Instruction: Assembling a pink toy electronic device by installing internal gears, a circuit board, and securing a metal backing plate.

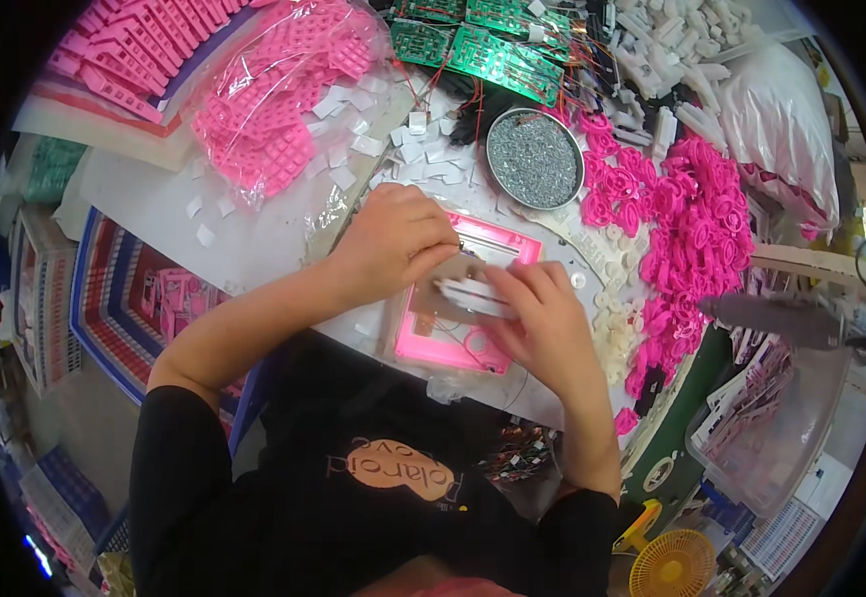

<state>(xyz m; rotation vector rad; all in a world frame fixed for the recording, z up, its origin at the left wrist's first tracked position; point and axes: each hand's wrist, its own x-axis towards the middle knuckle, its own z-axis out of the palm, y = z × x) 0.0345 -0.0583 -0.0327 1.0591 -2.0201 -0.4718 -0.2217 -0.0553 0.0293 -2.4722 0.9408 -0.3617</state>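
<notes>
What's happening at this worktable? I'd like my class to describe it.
A person is working bare-handed over a rectangular pink plastic casing lying on the table. The right hand holds a blurred, elongated white piece above it. The left hand is at the casing's far left side, fingertips together; whether they grip anything is unclear. Beyond lie a round metal bowl of small silvery pieces and green circuit boards with wires.
</notes>
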